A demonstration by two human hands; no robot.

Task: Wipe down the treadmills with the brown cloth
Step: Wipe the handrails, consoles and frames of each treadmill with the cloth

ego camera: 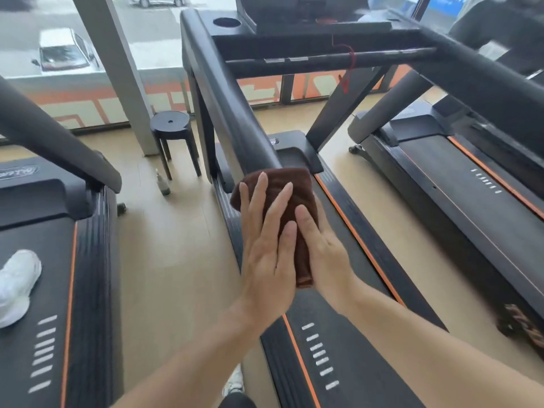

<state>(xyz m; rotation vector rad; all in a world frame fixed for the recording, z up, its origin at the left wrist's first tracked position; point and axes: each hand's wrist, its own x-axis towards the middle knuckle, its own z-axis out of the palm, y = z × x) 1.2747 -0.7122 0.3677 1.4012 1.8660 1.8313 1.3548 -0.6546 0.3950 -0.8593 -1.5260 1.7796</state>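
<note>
The brown cloth (290, 201) is folded up and sits between the two hands, right at the near end of the side rail (232, 92) of the middle treadmill (347, 334). The left hand (269, 248) lies flat on the cloth with its fingers (259, 201) straight and a little spread, pushing on it from the left side. The right hand (323, 248) is under and beside the cloth, and its fingers curl round it; one fingertip rests against the left hand's fingers. The top of the cloth touches the end of the rail. Behind it is the treadmill's black belt with orange lines along the edges. Up the rail there is a round cup hole (226, 22) and a red cord (348, 69) hanging from the bar. On the left is another treadmill (59, 260) with a white shoe (17, 284) on its belt. A third treadmill (471, 187) stands on the right. On the floor between the left and middle treadmills are a black stool (172, 125) and a small bottle (163, 184). Through the window a parked car (63, 51) shows outside.
</note>
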